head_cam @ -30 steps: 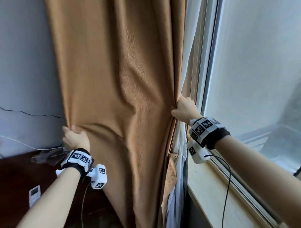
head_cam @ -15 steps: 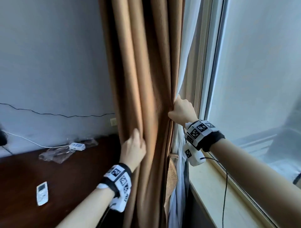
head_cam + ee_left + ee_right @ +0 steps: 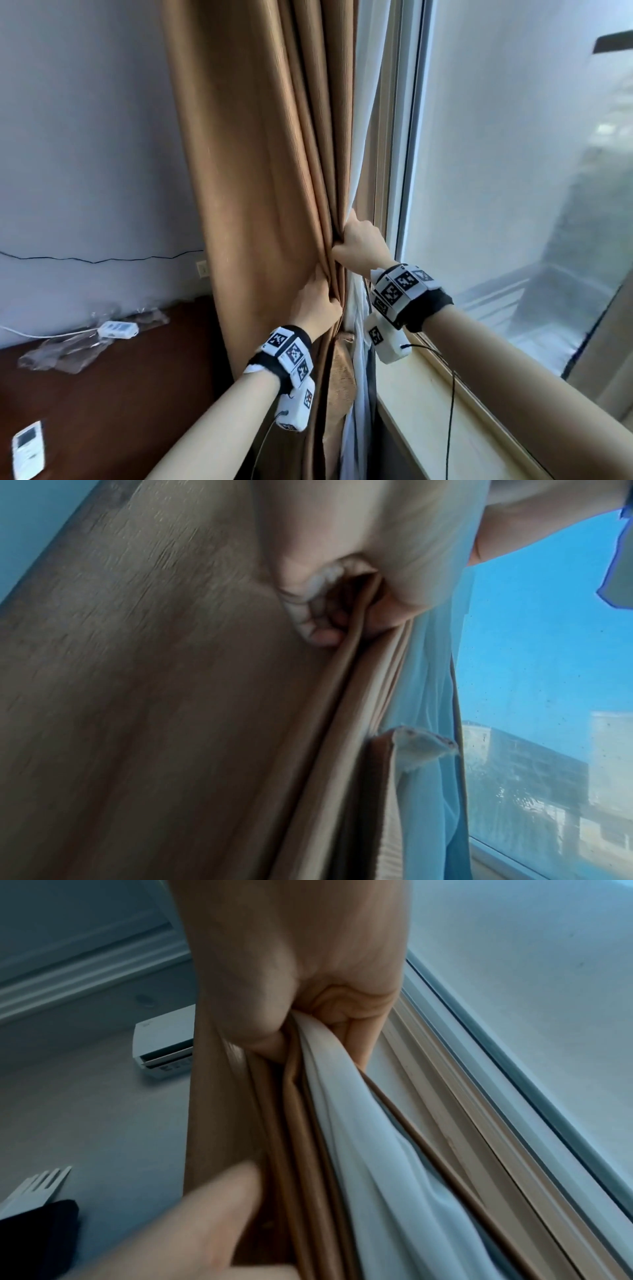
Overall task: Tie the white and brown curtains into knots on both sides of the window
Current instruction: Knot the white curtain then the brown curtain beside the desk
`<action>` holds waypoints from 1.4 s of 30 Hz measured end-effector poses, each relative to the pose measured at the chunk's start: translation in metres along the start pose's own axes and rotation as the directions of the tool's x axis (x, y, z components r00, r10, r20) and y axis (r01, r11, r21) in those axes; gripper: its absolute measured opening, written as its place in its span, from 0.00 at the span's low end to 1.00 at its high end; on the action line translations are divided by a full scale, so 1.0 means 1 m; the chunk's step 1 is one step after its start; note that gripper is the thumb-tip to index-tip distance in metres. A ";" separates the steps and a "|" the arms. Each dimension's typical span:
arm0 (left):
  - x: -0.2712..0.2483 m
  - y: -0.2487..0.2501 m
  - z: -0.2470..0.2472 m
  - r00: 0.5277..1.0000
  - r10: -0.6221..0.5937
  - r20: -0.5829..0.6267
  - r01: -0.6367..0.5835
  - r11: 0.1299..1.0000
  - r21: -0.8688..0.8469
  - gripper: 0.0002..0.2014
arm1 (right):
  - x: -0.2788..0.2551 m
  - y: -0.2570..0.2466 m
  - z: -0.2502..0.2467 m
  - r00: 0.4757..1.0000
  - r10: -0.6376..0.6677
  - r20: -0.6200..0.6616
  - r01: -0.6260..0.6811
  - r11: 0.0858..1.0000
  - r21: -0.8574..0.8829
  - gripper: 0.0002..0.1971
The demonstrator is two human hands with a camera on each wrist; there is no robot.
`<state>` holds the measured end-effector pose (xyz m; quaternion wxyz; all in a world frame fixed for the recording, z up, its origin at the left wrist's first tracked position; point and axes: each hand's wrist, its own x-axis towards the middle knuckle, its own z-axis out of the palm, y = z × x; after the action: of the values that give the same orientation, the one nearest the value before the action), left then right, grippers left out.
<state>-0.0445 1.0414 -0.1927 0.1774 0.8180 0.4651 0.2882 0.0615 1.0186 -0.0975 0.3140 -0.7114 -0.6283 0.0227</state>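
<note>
Beside the window (image 3: 513,171), at its left edge, the brown curtain (image 3: 260,171) hangs gathered into upright folds, with the white curtain (image 3: 368,113) just behind it, against the frame. The right hand (image 3: 359,245) is clenched around the window-side edge of the bundle; the right wrist view shows its fingers (image 3: 349,1015) curled over brown folds and a strip of white cloth together. Just below it and a little toward the room, the left hand (image 3: 317,303) grasps the brown folds, its fingers (image 3: 318,610) curled into the pleats and its thumb (image 3: 397,599) on the other side of them. The two hands are near each other, the left lower; whether they touch I cannot tell. Both curtains hang on down past the hands, the white one falling between the brown cloth and the sill (image 3: 445,428), which lies under the right forearm. A frayed brown cloth end (image 3: 342,370) shows below the left hand, beside the white curtain. Each wrist carries a band with black-and-white markers and a small white camera.

To the left of the left forearm is a dark wooden desk (image 3: 120,394). On it lie a crumpled clear bag (image 3: 61,353), a small white box (image 3: 118,329) on a white cable, and, nearer the bottom corner, a white remote (image 3: 28,448). A thin black wire (image 3: 102,258) runs along the wall behind.
</note>
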 end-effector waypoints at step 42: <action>0.015 0.021 -0.004 0.996 0.040 0.086 -0.048 0.994 0.098 0.09 | 0.026 0.018 0.016 0.999 0.038 -0.037 -0.037 0.999 0.025 0.22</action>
<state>-0.0271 1.0432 -0.1731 0.1493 0.8473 0.4529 0.2339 0.0758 1.0490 -0.1090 0.3339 -0.7195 -0.6085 0.0231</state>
